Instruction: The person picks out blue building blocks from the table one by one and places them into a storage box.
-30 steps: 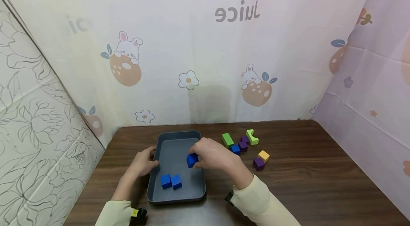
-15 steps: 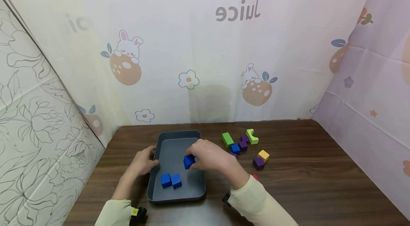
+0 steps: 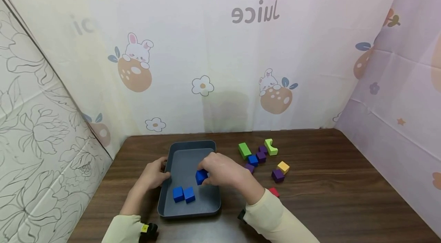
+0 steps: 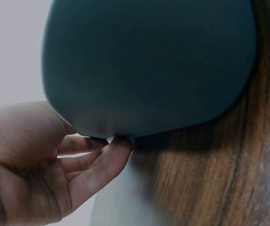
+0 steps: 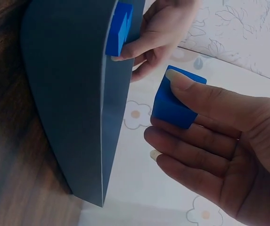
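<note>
A dark grey rectangular tray lies on the table with two blue blocks side by side near its front. My left hand grips its left rim, thumb over the edge and fingers along the outer wall, as the left wrist view of the hand also shows. Above the tray's right half, my right hand pinches another blue block between thumb and fingers. In the right wrist view this block is held clear of the tray wall.
Right of the tray lie a green block, a blue block, several purple blocks, a yellow block and a light green notched block. A red block shows beside the right sleeve. A patterned curtain stands behind the table.
My right hand has moved slightly left and toward the front with the blue block, uncovering a purple and a red block on the table. My left hand and the tray stay put.
</note>
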Motion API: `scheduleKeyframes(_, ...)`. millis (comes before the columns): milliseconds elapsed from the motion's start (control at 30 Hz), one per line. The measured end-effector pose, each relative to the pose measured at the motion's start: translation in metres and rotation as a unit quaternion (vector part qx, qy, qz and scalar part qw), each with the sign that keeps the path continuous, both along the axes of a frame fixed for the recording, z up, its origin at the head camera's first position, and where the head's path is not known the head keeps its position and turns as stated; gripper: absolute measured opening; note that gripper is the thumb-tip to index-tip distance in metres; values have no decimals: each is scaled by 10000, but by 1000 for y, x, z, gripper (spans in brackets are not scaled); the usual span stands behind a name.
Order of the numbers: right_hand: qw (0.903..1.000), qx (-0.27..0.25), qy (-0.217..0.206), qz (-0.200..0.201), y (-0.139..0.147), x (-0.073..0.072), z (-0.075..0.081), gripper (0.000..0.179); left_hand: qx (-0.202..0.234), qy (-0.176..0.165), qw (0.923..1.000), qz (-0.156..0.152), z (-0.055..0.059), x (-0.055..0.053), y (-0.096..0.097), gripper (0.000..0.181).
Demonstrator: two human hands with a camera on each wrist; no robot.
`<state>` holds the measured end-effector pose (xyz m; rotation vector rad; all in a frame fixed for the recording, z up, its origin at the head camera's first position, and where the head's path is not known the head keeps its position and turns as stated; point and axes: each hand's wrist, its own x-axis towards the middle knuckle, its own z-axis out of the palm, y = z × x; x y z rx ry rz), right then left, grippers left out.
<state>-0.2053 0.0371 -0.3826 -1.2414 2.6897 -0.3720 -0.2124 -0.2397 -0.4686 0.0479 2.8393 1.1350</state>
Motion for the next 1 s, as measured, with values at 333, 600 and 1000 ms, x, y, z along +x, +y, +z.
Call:
scheduleKeyframes(333, 9999, 65, 17, 152, -6, -1, -11, 29, 87, -67, 9999, 35, 1, 1, 1, 56)
scheduleKeyframes(600, 9994, 206, -90, 259, -12, -5, -24, 32, 26, -60, 10000, 26, 2, 1, 1, 56)
scheduleKeyframes(1000, 9990, 368, -64, 244, -18, -6, -37, 30, 7, -31, 10000, 21, 3, 2, 1, 56)
